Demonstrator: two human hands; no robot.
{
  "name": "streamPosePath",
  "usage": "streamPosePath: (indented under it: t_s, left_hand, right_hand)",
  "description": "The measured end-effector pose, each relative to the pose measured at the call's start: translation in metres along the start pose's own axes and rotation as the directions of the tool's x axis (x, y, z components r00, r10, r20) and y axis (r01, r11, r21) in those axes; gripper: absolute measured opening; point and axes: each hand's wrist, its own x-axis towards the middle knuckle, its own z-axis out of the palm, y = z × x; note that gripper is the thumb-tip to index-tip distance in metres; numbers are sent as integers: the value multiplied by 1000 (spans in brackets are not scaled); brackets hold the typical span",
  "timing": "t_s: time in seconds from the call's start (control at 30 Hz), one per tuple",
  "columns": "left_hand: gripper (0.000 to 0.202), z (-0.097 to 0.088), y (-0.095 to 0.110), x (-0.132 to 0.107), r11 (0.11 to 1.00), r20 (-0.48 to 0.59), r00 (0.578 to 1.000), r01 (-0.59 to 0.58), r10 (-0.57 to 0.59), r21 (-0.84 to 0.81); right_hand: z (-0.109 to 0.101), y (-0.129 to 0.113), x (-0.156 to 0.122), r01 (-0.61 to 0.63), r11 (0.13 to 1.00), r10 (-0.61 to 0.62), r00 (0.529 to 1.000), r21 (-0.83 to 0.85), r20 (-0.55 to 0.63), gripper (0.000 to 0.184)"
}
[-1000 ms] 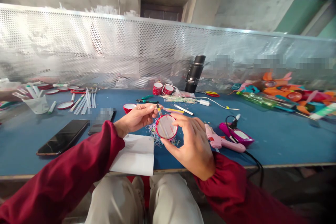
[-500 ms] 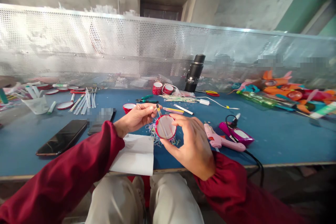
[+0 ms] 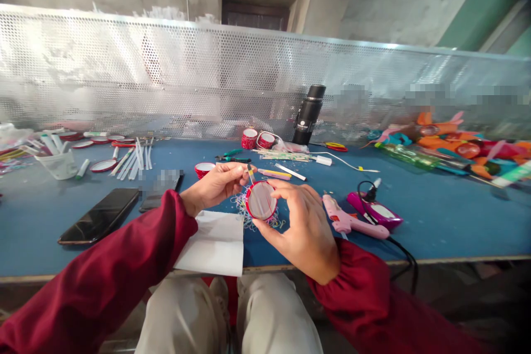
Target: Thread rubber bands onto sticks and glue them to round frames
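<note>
My right hand (image 3: 305,221) grips a small round drum (image 3: 261,202) by its red rim between thumb and fingers, its pale flat face turned toward me. A thin stick (image 3: 250,173) with a dark tip and a yellowish part stands at the drum's upper left edge; whether it is joined there I cannot tell. My left hand (image 3: 226,180) pinches this stick near its tip. Beneath the drum lies a heap of thin coloured loops (image 3: 244,215). A white sheet (image 3: 215,246) lies below my left wrist, at the table's front edge.
Right of my hand lie a pink glue gun (image 3: 348,221) and a purple device (image 3: 375,213) with a cord. A black bottle (image 3: 309,116), red drums (image 3: 249,138) and pliers (image 3: 230,155) are behind. Phones (image 3: 99,215), a white cup (image 3: 58,163) and white sticks (image 3: 135,163) are left.
Both hands keep the same hold on the drum and stick, with hardly any movement. At the far left edge, a blurred brownish shape and a green item have gone from view.
</note>
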Motion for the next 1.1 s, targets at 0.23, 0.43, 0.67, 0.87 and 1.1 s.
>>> streamPosePath:
  t_s: [0.23,0.43,0.67,0.87,1.1]
  left_hand:
    - [38,0,0,0,1000,10,1000,8,-8,-12]
    - [39,-3,0,0,999,40,999,17,-16,-30]
    - [38,-1,0,0,1000,26,1000,15,-15,-11]
    - [37,0,1,-1,1000,11,1000,1,-1,12]
    - [36,0,1,-1,999,9,1000,4,-4,33]
  right_hand:
    - [1,0,0,0,1000,0,1000,-5,-12,40]
    - [-2,0,2,-1,1000,2,1000,9,-20,37]
    - [-2,-1,2,0,1000,0,1000,6,-23,36]
    - [-1,-1,2,-10,1000,10,1000,5,-8,36]
    - [-1,-1,1,-12,1000,12,1000,0,-3,38]
